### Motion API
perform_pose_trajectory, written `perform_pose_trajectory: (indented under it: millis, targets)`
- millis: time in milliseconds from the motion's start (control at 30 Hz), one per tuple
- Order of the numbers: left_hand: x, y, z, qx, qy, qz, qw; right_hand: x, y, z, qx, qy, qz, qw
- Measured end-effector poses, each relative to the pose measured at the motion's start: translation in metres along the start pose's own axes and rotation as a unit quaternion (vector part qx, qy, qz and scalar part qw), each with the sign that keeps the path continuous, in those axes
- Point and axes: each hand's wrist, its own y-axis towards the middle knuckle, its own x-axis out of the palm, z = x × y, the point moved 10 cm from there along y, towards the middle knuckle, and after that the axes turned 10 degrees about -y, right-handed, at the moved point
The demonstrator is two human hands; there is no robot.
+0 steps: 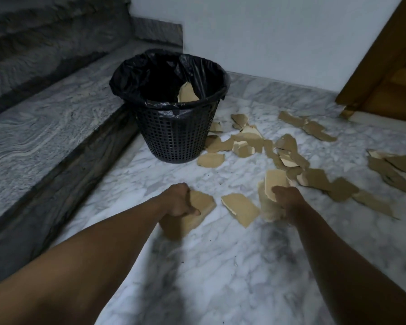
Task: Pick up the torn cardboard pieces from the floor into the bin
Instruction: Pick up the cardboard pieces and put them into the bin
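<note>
A white-and-grey marble floor (220, 266) fills the view, bounded by dark stone steps (45, 113) at 9 o'clock, a pale wall (267, 38) at 12 and a wooden door (389, 78) at 2. The bin (176, 134), a black mesh basket with a black liner (131, 73) folded over its rim, stands on the floor by the lowest step. One tan scrap (186, 92) already leans inside it.

The torn cardboard pieces (256, 141) trail from the bin's foot at 4 o'clock out to a heap (394, 167) near the right edge.

The left hand (177, 200) is low at the floor, fingers and thumb curled round a flat piece (201, 202) whose long axis runs roughly 1 to 7 o'clock. The right hand (287, 199) grips a small upright bundle (275, 179). It is blurred, so how many pieces it holds I cannot tell. A loose piece (240, 208) lies flat between the two hands, apart from both.

The bin's mouth lies at about 12 o'clock from the left hand and 11 o'clock from the right. The left hand is nearer and has the straighter line. Both hands seem loaded, so the next move is probably a lift up and forward over the rim. The near rim stands above both hands, so they must rise before they travel.
</note>
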Motion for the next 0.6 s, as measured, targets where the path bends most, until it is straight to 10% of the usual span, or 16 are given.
perform_pose_trajectory:
  millis: [133, 600]
  targets:
    - [0.033, 0.011, 0.071, 0.057, 0.009, -0.028, 0.998, -0.031, -0.016, 0.021, 0.037, -0.301, 0.098, 0.948]
    - [0.067, 0.064, 0.156, 0.113, 0.102, -0.026, 0.988, 0.005, 0.026, 0.026, -0.007, -0.170, -0.038, 0.985]
